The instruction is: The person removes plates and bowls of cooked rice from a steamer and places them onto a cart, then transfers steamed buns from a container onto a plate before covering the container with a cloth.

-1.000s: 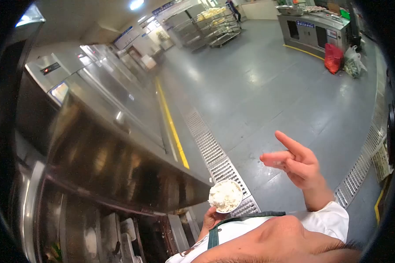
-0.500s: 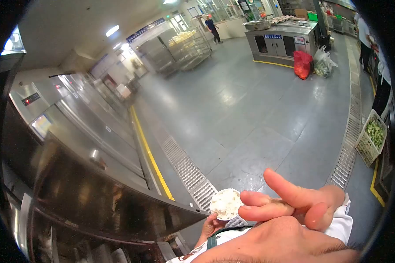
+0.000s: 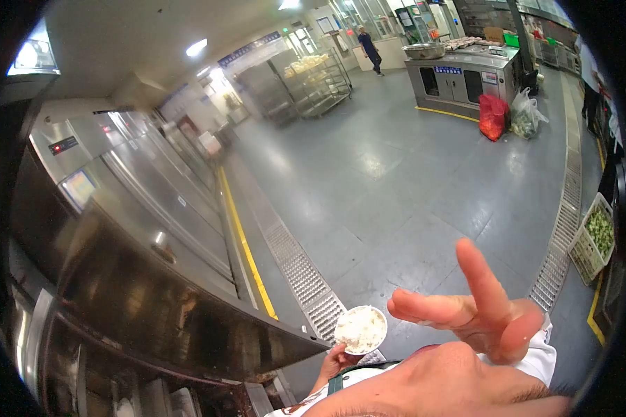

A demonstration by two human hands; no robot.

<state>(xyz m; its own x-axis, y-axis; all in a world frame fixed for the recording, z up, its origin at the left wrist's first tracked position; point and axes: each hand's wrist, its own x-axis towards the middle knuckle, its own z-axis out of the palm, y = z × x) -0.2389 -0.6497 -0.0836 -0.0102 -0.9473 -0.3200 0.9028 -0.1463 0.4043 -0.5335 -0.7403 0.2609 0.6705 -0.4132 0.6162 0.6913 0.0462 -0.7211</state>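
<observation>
My left hand (image 3: 335, 361), low in the head view, is closed round the side of a white bowl (image 3: 385, 332). White rice (image 3: 359, 329) fills it close to the rim. To the right of the bowl my right hand (image 3: 473, 309) is raised close to the camera, with a white sleeve (image 3: 541, 358) behind the wrist. One finger points up and others stretch toward the bowl; they are apart and I see nothing held in them. A gap lies between these fingertips and the bowl.
Steel cabinets (image 3: 153, 208) line the left, with a dark steel edge (image 3: 188, 292) close by. A floor drain grate (image 3: 302, 278) runs beside them. Farther off are a steel counter (image 3: 459, 80), a red bag (image 3: 492, 118), a rack (image 3: 320, 87), a walking person (image 3: 370, 50) and a vegetable crate (image 3: 588, 254).
The fingers of my right hand have spread, one rising higher. The bowl has tipped slightly more into view. The whole scene has shifted right and down as my head turned.
</observation>
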